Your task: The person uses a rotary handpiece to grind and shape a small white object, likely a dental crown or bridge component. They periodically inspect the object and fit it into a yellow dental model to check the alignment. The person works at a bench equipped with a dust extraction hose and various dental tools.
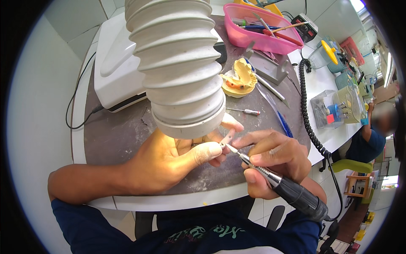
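Observation:
My left hand [169, 158] pinches a small pale pinkish dental piece [228, 137] between thumb and fingers; its exact kind is too small to tell. A round hole shows at its near end. My right hand [281, 156] is closed like a pen grip round a black and silver rotary handpiece [298, 197]. The handpiece's pale pointed tip [231, 148] meets or nearly meets the piece. Just above my left hand hangs the mouth of a wide ribbed suction hose [182, 72], which hides part of the fingers. Beyond my hands lies a small screwdriver [250, 111].
A yellowish dental cast [239, 82] and a knife [275, 91] lie farther back. Behind them stands a pink tool basket [241, 36]. A white machine [116, 67] is at left. A coiled black cord [311, 122] runs down the right side. Another person [366, 135] sits far right.

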{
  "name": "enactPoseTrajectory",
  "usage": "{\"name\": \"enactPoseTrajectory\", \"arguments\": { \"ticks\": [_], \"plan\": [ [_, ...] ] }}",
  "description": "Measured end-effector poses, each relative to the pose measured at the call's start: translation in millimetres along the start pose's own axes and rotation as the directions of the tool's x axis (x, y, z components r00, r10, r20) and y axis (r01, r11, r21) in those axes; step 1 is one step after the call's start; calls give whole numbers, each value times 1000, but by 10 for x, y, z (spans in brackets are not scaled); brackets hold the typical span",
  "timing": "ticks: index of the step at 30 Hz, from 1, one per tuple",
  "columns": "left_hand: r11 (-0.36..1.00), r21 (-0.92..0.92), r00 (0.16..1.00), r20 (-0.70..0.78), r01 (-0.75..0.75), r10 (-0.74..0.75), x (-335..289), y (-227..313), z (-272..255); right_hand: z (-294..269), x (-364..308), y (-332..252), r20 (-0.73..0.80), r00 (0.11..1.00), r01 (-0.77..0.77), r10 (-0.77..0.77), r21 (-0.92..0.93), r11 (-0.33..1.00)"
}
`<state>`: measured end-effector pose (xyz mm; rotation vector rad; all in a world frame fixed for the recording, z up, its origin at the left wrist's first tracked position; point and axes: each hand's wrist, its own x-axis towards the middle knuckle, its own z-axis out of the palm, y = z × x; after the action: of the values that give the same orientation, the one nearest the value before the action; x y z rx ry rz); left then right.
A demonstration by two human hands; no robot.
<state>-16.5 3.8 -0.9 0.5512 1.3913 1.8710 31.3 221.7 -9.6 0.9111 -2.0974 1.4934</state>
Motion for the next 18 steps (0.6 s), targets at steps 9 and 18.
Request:
{"name": "enactPoseTrajectory", "arguments": {
  "ticks": [9,18],
  "plan": [
    [1000,-14,999,-45,6,-7,6,-48,6,-65,-21,6,107,994,-6,3,29,1000],
    [999,16,999,-23,-29,29,12,-56,-2,-63,-26,-12,122,991,-55,53,14,998]
  ]
}}
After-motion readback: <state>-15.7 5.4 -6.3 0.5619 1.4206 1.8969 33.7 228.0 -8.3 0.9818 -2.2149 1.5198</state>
